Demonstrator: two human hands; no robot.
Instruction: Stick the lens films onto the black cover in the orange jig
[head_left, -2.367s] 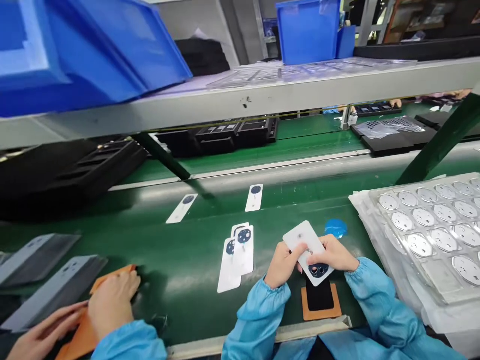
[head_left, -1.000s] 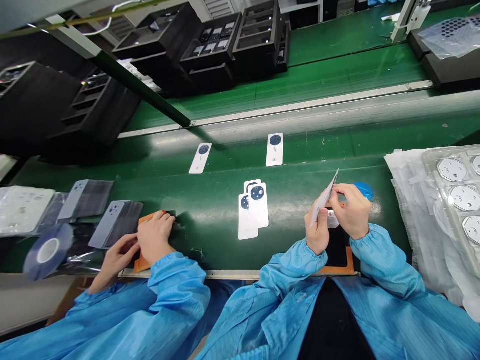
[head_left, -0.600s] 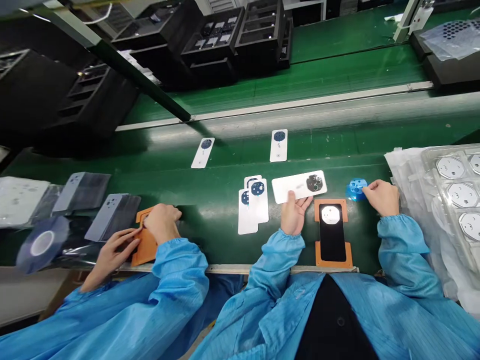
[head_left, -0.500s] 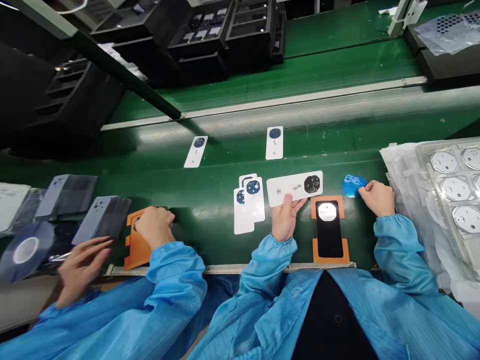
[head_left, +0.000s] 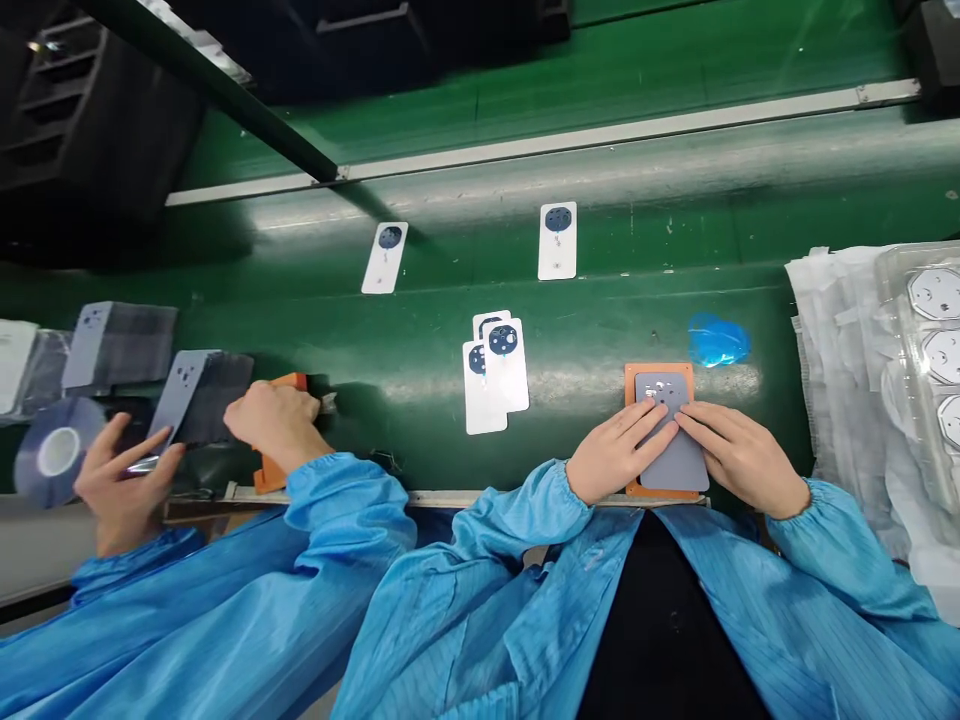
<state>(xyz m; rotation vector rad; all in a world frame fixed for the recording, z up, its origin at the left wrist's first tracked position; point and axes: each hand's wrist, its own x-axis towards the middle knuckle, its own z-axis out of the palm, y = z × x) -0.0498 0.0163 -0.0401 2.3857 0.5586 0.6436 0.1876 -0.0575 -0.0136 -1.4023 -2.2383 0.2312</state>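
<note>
A grey phone back cover (head_left: 664, 462) with small cutouts near its top lies on an orange fixture (head_left: 634, 376) at the bench's front edge. My left hand (head_left: 611, 455) rests its outstretched fingers on the cover's left side, fingertips just below the cutouts. From the right, my right hand (head_left: 742, 460) lies with extended fingers on the same cover, its fingertips close to the left ones. Both hands are open. Behind the fixture lies a crumpled blue film (head_left: 718, 341). Left of my hands is a small overlapping pile of white phone back covers (head_left: 506, 365) with dark camera areas.
Single white covers lie farther back, one at the left (head_left: 385, 260) and another in the middle (head_left: 557, 243). At left, a co-worker's hands (head_left: 277, 420) work by another orange fixture, near stacked grey covers and a tape roll (head_left: 58, 452). Clear trays (head_left: 896, 330) stand right.
The white cover from my left hand is gone from there; a grey-faced cover now lies on the fixture over the black piece. My right hand released the blue film and came to the fixture.
</note>
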